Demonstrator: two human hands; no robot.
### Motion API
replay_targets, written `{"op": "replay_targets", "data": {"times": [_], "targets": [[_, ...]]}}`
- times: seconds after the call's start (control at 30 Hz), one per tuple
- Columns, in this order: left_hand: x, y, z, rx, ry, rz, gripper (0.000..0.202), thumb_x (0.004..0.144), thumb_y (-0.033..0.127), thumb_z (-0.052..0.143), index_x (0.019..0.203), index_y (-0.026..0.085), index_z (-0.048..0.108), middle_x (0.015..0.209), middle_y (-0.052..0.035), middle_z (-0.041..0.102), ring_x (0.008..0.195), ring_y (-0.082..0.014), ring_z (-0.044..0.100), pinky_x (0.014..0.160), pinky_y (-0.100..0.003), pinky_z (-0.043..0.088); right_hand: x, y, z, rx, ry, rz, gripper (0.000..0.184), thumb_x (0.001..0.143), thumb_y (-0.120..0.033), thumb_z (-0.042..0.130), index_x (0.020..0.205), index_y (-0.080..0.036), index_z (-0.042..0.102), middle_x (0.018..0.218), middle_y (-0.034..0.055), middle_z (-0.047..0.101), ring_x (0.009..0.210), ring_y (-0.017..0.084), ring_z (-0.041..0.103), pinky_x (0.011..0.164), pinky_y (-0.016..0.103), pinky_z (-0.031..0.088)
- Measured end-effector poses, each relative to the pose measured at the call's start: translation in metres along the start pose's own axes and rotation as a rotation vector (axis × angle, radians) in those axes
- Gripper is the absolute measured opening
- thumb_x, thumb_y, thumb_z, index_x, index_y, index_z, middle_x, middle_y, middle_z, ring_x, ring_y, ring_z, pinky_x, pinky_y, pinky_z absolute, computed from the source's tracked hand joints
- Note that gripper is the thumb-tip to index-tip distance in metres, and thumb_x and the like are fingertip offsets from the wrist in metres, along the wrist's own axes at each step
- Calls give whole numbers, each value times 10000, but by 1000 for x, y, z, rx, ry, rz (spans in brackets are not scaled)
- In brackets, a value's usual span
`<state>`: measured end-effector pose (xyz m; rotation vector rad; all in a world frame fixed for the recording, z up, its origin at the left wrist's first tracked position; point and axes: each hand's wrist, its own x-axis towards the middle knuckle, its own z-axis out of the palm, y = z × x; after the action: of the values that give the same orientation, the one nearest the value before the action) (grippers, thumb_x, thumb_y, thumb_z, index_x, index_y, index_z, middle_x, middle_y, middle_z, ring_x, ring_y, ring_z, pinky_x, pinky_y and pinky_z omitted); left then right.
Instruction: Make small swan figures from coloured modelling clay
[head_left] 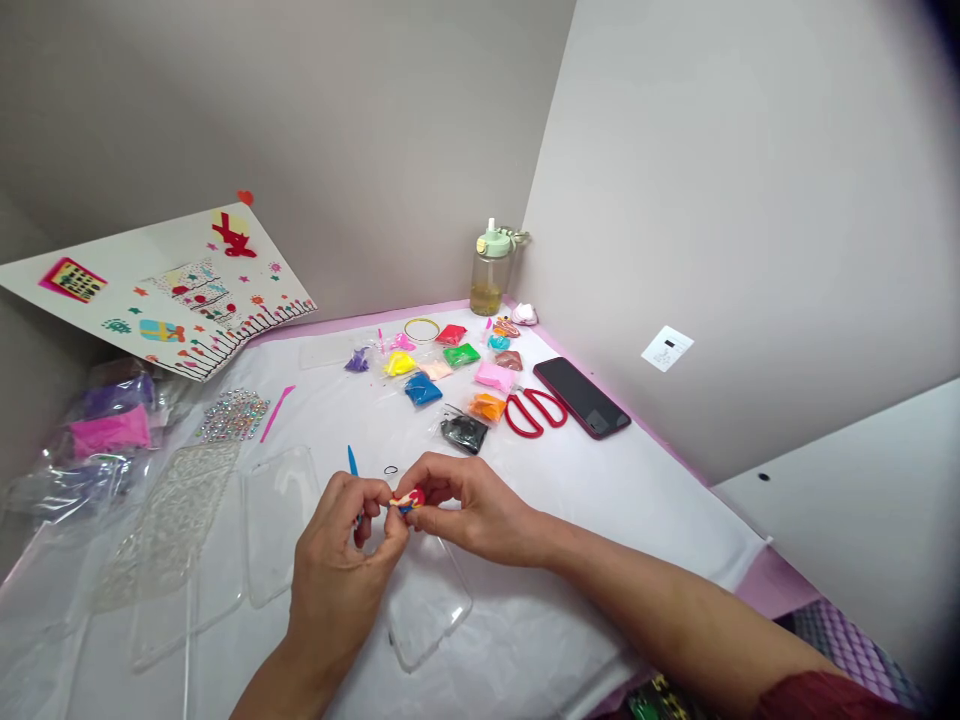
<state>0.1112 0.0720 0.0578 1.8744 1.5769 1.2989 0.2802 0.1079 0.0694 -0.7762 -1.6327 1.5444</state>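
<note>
My left hand (pixel 337 550) and my right hand (pixel 474 510) meet over the table, both closed, fingertips pinching a small multicoloured clay piece (pixel 407 501) in red, yellow, white and blue. Fingers cover much of it, so its shape is unclear. A blue pointed clay tool (pixel 352 460) sticks out past my left fingers; I cannot tell whether that hand grips it. Below the hands lies a clear phone case (pixel 429 620). A small black ring of thin material (pixel 391 469) lies just beyond my fingertips.
Clay packets, including a black one (pixel 463 432), lie beyond the hands. Red-handled scissors (pixel 534 410) and a phone (pixel 581 397) are right of them. A bottle (pixel 491 270) stands at the back. Beads (pixel 234 415), another clear case (pixel 279 520) and a decorated board (pixel 161 290) are left.
</note>
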Motion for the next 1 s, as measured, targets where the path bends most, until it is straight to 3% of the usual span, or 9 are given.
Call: {"op": "replay_targets", "data": {"times": [0.17,0.3,0.37,0.47,0.6,0.7,0.87,1.0], "targets": [[13,-11,-17,-180,47,-315,108,809,335,631,800,236,588,728,30,515,640,-137,462,603,-246,377,4,-6,-3,351,-48,61,236,761,-274,814,874,-152,646,810,21,686,731,118,646,710,264,523],[22,-16,-27,-623,15,-537,121,807,302,617,907,237,636,743,30,529,658,-127,458,600,-229,377,7,-5,-9,446,-38,91,278,736,-270,841,902,-158,647,869,39,724,796,145,692,751,291,548],[19,-14,-27,-725,-43,-525,33,786,241,602,798,222,626,735,27,516,645,-120,437,578,-224,359,9,-3,-11,455,-28,113,292,726,-269,848,912,-159,652,883,37,726,807,149,698,762,299,555],[11,-13,-22,-698,-126,-460,144,795,206,545,651,206,549,682,24,452,609,-125,371,551,-241,318,11,1,-12,463,-12,124,289,723,-263,846,917,-159,658,884,32,724,818,147,692,781,305,555],[4,-10,-16,-547,-219,-442,277,898,412,535,704,218,572,663,18,431,630,-150,371,575,-264,319,11,5,-13,435,-11,96,256,753,-251,823,923,-158,657,873,28,715,778,123,661,783,284,527],[4,-1,-12,-421,-205,-450,318,851,548,619,828,231,626,676,26,460,652,-153,400,607,-262,321,10,7,-13,320,5,45,188,792,-227,785,924,-164,666,886,18,683,798,111,630,781,259,496],[5,8,-10,-411,-224,-464,309,839,541,641,928,245,648,781,21,548,707,-147,468,645,-243,351,5,4,-8,-36,75,-92,52,861,-199,698,913,-196,699,981,21,587,877,127,593,817,278,503],[6,0,-8,-357,-302,-454,298,824,525,634,878,231,634,763,19,546,695,-153,474,622,-244,355,3,-1,-3,-114,50,-98,74,859,-143,677,914,-188,697,964,25,570,868,133,590,825,292,517]]}}
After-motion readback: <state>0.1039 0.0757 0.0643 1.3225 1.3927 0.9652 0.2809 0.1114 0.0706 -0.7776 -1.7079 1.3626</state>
